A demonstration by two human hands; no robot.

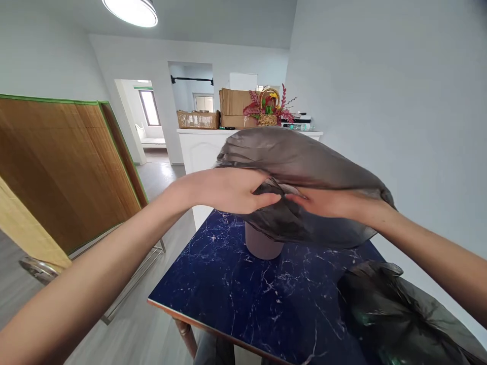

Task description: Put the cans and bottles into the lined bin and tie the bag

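A dark translucent plastic bag [297, 152] spreads wide above a grey-purple bin [262, 244], whose lower part shows beneath it. My left hand [247, 191] is at the bag's middle, thumb stretched out to the right, its other fingers hidden in the bag's folds. My right hand [319, 202] is inside the bag and seen partly through the film, thumb pointing left towards the left thumb. What its fingers do is hidden. The bin stands on a blue marble-patterned table [228, 289].
A filled, knotted black bag [403, 314] lies at the table's right. Behind, a white counter [198, 152] bears cardboard boxes [238, 104] and a flower basket [267, 119]. A bamboo-mat screen [68, 167] and metal rack [133, 284] stand left.
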